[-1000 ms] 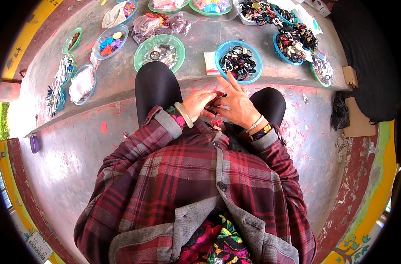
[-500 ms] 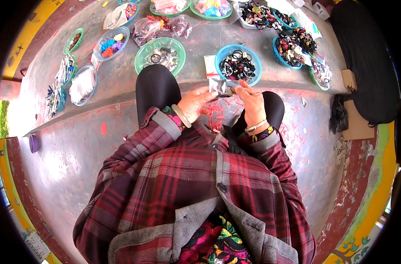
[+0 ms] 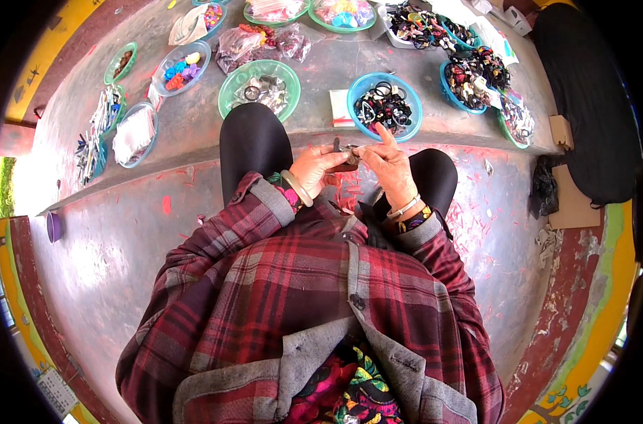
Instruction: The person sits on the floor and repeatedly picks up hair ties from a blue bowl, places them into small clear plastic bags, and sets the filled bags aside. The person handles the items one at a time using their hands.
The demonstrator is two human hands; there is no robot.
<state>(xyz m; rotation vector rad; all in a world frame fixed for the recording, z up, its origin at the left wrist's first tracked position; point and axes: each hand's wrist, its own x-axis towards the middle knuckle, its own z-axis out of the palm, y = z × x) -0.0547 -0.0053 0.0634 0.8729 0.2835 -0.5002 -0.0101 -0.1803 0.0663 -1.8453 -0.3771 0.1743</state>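
Both hands moved lower; left hand [image 3: 321, 167] and right hand [image 3: 388, 164] pinch a small dark clip [image 3: 342, 150], unfinished, blue bowl [image 3: 385, 106] at twelve o'clock.

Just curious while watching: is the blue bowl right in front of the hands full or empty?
Partly full. The blue bowl holds a heap of dark rings and small pieces, with bare blue showing along its rim.

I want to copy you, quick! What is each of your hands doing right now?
Left hand: closed, pinching a small dark piece.
Right hand: fingertips on the same piece, index finger sticking up.
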